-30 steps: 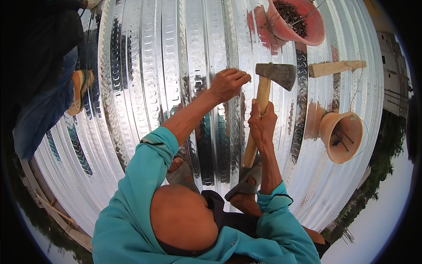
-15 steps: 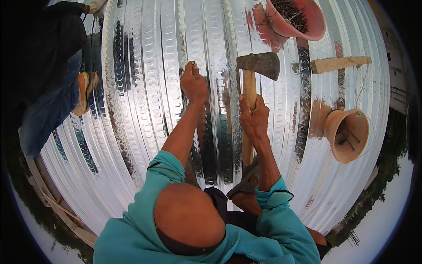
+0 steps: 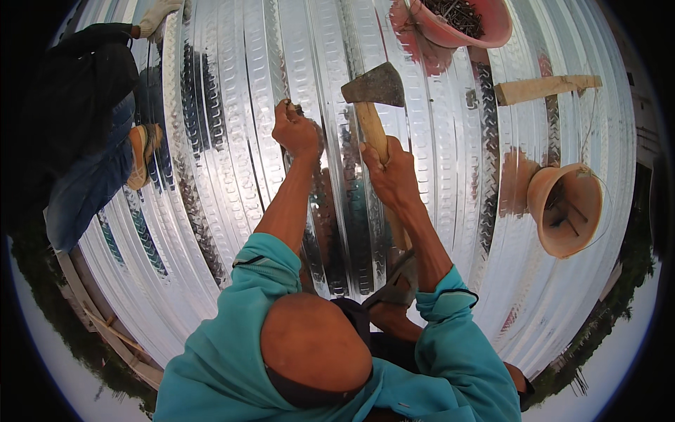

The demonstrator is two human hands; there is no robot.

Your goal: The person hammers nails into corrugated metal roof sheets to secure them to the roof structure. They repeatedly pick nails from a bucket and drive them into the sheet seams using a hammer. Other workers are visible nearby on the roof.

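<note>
Showing at the far left is a co-worker's gloved hand, by the shiny ribbed metal decking, which looks stiff and slippery. Left of centre, the left hand reaches out just above it, fingers curled in close; I cannot tell what, if anything, they pinch. Beside it, at centre, tilts a hatchet, blade edge turned right. Its steel head should make it top-heavy; the rigid wooden shaft is the place to hold, and the right hand wraps its fingers around the middle. Farther right are a red bucket of nails, a wooden offcut and, nearer, an orange bucket.
</note>
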